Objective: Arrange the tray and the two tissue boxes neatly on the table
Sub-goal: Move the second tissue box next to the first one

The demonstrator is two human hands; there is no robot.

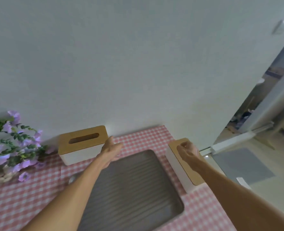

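Note:
A grey ribbed tray lies in the middle of the pink checked table. One white tissue box with a wooden slotted lid stands at the back left by the wall. My left hand hovers just to the right of it, fingers spread, holding nothing. A second white tissue box with a wooden lid stands along the tray's right side at the table's right edge. My right hand rests on its lid near the far end, fingers curled over it.
A basket of purple flowers with green leaves stands at the left of the table. The white wall rises right behind the table. Past the table's right edge the floor drops away towards a doorway.

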